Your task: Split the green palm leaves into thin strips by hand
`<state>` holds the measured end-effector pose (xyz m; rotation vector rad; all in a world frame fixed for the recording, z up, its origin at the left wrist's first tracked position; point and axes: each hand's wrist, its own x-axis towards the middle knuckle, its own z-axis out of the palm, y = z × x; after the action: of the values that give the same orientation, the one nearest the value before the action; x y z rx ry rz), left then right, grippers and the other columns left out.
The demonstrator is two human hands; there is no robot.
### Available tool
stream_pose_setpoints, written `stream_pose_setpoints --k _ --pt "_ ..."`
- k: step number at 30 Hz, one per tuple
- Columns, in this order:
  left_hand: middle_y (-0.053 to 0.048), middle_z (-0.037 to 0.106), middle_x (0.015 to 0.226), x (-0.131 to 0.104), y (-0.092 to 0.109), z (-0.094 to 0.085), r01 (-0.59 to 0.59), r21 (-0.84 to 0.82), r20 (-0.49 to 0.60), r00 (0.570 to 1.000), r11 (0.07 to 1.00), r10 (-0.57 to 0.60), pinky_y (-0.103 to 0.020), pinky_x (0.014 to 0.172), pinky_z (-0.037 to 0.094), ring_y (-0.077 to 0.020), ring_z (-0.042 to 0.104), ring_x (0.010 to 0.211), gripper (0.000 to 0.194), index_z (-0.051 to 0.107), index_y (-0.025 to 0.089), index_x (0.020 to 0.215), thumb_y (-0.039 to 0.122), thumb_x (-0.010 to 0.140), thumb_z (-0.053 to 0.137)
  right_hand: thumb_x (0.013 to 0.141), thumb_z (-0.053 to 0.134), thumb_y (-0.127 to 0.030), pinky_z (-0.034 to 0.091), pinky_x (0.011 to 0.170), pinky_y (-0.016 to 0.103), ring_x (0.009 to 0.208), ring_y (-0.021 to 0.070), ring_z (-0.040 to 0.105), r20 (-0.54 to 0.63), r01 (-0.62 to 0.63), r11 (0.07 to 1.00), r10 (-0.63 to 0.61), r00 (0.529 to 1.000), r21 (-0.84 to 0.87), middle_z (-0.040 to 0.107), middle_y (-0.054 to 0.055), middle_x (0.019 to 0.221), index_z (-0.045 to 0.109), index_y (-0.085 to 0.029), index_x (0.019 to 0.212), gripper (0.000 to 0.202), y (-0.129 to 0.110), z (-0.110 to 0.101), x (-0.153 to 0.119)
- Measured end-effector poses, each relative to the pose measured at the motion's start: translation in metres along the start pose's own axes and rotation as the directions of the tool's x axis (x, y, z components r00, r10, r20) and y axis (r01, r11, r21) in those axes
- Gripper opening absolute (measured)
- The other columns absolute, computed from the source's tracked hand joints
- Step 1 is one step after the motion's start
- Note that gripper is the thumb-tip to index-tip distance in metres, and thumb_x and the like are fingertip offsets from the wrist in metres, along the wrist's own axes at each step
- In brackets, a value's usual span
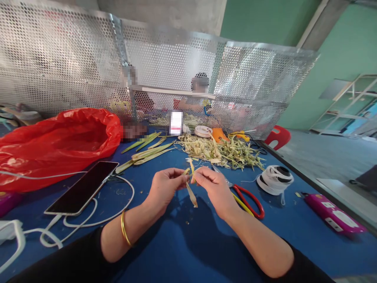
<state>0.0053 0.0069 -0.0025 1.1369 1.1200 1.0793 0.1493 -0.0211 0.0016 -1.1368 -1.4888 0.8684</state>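
Both my hands meet over the middle of the blue table, pinching a pale yellow-green strip of dried husk (192,196). My left hand (166,186) has thumb and forefinger closed on it, and one end hangs below the fingers. Closed in a pinch too, my right hand (213,188) grips a part that sticks up between the hands. Whether this is one strip or two I cannot tell. Beside my right wrist lie scissors (250,198) with red handles, near a yellow-handled tool (243,204) partly covered by the hand. Beyond the hands is a heap of husk pieces (220,151).
On the left are a red plastic bag (59,137), a phone (84,186) and a white cable (132,192). Long husks (147,153) lie farther back. To the right stand a white tape roll (273,180) and a purple pack (334,214). A perforated metal screen (173,51) separates people behind.
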Motion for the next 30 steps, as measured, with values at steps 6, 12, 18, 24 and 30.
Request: stream_pose_setpoints --k 6,12,18,24,30 --pt "-0.003 0.067 0.065 -0.0005 0.0036 0.001 0.0 -0.043 -0.048 0.999 0.999 -0.002 -0.023 0.062 0.048 -0.0109 0.058 0.058 0.022 0.069 0.013 0.07 0.028 0.057 0.075 0.081 0.053 -0.026 0.036 0.062 0.026 0.066 0.0135 0.047 0.008 0.034 0.978 -0.033 0.999 -0.207 0.05 -0.001 0.068 0.059 -0.019 0.061 0.023 0.0025 -0.004 0.0017" --pt "-0.003 0.067 0.062 -0.0017 0.0038 0.0019 0.0 -0.052 -0.08 0.997 0.999 -0.004 -0.023 0.062 0.049 -0.0111 0.058 0.057 0.019 0.069 0.013 0.068 0.027 0.057 0.074 0.076 0.054 -0.02 0.035 0.058 0.026 0.063 0.0131 0.046 0.016 0.025 0.964 -0.022 1.0 -0.263 0.049 -0.001 0.067 0.056 -0.019 0.055 0.022 0.0014 -0.0043 0.0014" --pt "-0.003 0.067 0.063 -0.0027 0.0023 0.001 0.064 -0.062 -0.06 0.996 0.996 -0.068 -0.023 0.061 0.048 -0.0103 0.058 0.056 0.021 0.069 0.013 0.069 0.029 0.056 0.075 0.069 0.049 -0.013 0.035 0.062 0.026 0.065 0.0131 0.045 0.044 0.04 0.981 -0.032 0.999 -0.191 0.045 -0.002 0.067 0.043 -0.019 0.051 0.021 0.0019 -0.0028 0.0009" --pt "-0.004 0.067 0.065 -0.0033 0.0002 0.001 0.072 -0.056 -0.044 0.996 0.996 -0.074 -0.024 0.062 0.048 -0.0112 0.058 0.057 0.022 0.069 0.012 0.071 0.029 0.057 0.074 0.066 0.048 -0.011 0.035 0.063 0.027 0.068 0.0139 0.046 0.064 0.028 0.976 -0.014 0.998 -0.218 0.047 -0.001 0.069 0.04 -0.019 0.049 0.02 0.0019 -0.0025 0.001" --pt "-0.003 0.066 0.064 -0.0014 -0.001 0.001 -0.012 0.017 -0.032 0.999 1.0 0.013 -0.024 0.059 0.047 -0.0125 0.057 0.057 0.017 0.069 0.013 0.069 0.026 0.058 0.072 0.066 0.048 -0.01 0.036 0.061 0.027 0.066 0.0135 0.047 0.048 0.091 0.919 -0.079 0.996 -0.384 0.046 -0.001 0.068 0.037 -0.019 0.05 0.022 -0.0019 -0.0017 -0.0005"
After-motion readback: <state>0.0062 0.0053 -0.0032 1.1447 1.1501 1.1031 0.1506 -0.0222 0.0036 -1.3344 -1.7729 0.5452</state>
